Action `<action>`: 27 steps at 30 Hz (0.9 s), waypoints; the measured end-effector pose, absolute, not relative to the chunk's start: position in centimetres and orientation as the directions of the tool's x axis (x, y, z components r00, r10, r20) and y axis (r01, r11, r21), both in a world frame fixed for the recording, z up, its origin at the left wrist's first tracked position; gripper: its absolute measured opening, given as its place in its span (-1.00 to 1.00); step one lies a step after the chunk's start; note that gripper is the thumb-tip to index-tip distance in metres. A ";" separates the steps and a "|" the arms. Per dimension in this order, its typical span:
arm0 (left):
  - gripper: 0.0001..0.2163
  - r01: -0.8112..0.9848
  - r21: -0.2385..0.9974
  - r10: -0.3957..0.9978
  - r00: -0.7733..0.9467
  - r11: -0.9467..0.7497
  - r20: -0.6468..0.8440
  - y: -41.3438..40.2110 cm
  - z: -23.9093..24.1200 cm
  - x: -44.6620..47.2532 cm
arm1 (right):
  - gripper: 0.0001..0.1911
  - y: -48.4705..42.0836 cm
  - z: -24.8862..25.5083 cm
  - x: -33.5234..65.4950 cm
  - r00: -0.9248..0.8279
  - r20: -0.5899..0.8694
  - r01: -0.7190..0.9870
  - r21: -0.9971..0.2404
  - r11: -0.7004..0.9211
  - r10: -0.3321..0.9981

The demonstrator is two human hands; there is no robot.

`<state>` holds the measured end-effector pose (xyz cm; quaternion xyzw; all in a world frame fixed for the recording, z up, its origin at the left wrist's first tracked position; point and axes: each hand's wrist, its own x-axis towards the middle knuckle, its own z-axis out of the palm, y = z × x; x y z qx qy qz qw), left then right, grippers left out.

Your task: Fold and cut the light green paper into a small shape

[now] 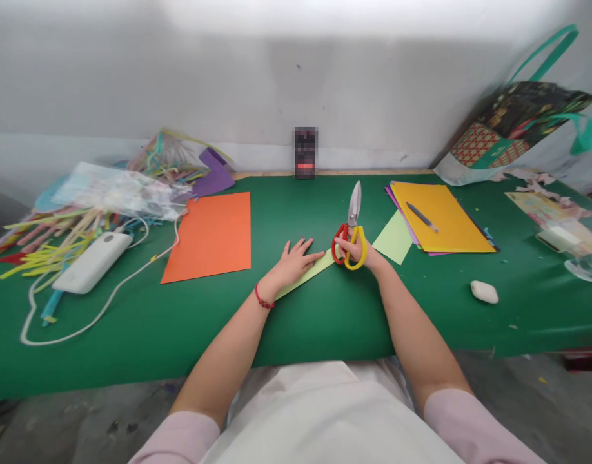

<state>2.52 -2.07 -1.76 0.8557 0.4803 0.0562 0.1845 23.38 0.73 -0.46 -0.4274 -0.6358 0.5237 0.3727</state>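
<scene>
Pale-green paper strip (316, 270) toward front edge of table (305, 341), under left hand (292, 264) with fingers loosely spread, beside right hand (367, 252) with fingers curled round red-and-yellow-handled scissors (354, 209), possible skew from uneven pressing.

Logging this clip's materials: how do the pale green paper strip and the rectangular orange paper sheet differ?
The pale green paper strip is narrow; the rectangular orange paper sheet is broad. The strip lies under the left hand; the sheet is untouched. Both lie on the green tabletop.
</scene>
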 end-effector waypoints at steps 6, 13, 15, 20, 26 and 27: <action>-0.61 0.799 0.375 0.836 0.539 -0.470 -0.101 -2.2 -1.4 2.3 | -0.59 1.9 -1.0 28.3 -0.095 0.111 0.248 -0.960 0.131 0.989; -0.67 0.803 0.450 0.889 0.457 -0.392 -0.042 -3.1 -0.7 2.8 | -0.60 2.1 -0.9 29.2 0.033 0.114 0.398 -0.913 0.092 0.993; -0.73 0.795 0.489 0.913 0.407 -0.358 0.006 -3.5 -0.3 3.0 | -0.59 2.0 -0.7 28.9 0.038 0.124 0.398 -0.912 0.099 0.992; -0.89 0.781 0.548 0.938 0.347 -0.299 0.016 -3.9 -0.1 3.2 | -0.62 2.2 -0.7 28.4 0.168 0.091 0.341 -0.939 0.029 0.982; -0.92 0.712 0.628 0.944 0.303 -0.315 0.130 -4.4 0.2 3.2 | -0.72 2.9 -0.9 28.8 0.462 0.034 0.085 -0.996 -0.006 0.886; -0.93 0.728 0.613 0.950 0.274 -0.308 0.151 -4.6 0.4 3.3 | -0.73 3.0 -0.8 29.0 0.499 0.009 0.024 -1.000 -0.004 0.867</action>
